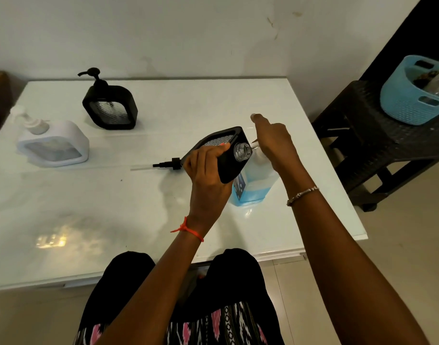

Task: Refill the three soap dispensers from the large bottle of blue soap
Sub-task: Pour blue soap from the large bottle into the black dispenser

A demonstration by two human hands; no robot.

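- In the left hand (206, 175), over the middle of the white table (89, 220): 1 black dispenser (231, 163), lifted clear of the surface and tilted, with fingers and thumb wrapped firmly round its body.
- Pump off that dispenser; clear threaded neck (243, 151) open and aimed right, just beside the white nozzle (254, 144) of the big bottle.
- Upright on the table, just right of the tilted dispenser and partly hidden by it: large bottle of blue soap (255, 181), with blue liquid showing through its clear wall.
- On top of that bottle's pump: right hand (275, 143), palm down, index finger stretched out toward the far side. Pump head hidden beneath, so cannot tell whether the other fingers curl round it or only press on it.
- Flat on the table, just left of the left hand: loose black pump (172, 164), its pale tube pointing left.
- Far left on the table: second black dispenser (110, 108), upright, pump on.
- Nearer and further left: 1 white dispenser (53, 145), upright, pump on, well apart from both hands.
- Round the left wrist, an orange thread (188, 230); round the right wrist, a beaded bracelet (302, 195).
- Right of the table: dark woven stool (358, 135) with a blue basket (407, 100) on it.
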